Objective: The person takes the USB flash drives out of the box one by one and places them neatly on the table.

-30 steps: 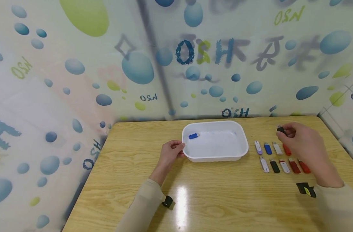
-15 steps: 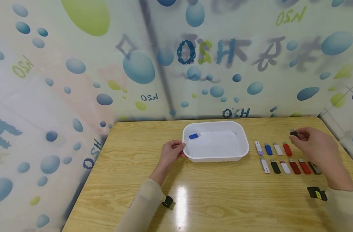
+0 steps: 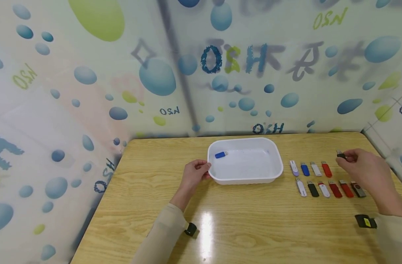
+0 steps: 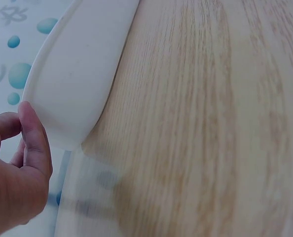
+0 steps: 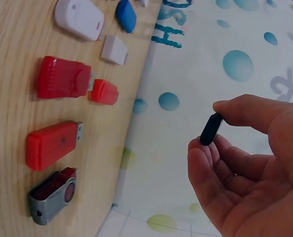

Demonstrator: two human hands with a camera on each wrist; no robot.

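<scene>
In the head view a white plastic tray (image 3: pixel 245 179) stands on the table, with a blue USB stick (image 3: pixel 220 155) lying at its left end. My left hand (image 3: pixel 193 174) pinches the tray's left rim between thumb and fingers; the left wrist view shows the fingertips at the rim's corner. At the right, my right hand (image 3: pixel 365 167) holds a small black USB stick (image 5: pixel 211 129) between thumb and fingertips, above the table. Below and left of it lie two rows of USB sticks, among them a red stick (image 3: pixel 326 169) and a silver swivel stick (image 3: pixel 358 189).
The wooden table (image 3: pixel 253 227) reaches back to a printed wall covering (image 3: pixel 263 91). In the front row are a dark green stick (image 3: pixel 313 189) and a white one (image 3: pixel 301 187). Black straps sit at both wrists.
My right hand has moved right and slightly nearer with the black USB stick, uncovering the red and silver sticks. My left hand and the tray have stayed put.
</scene>
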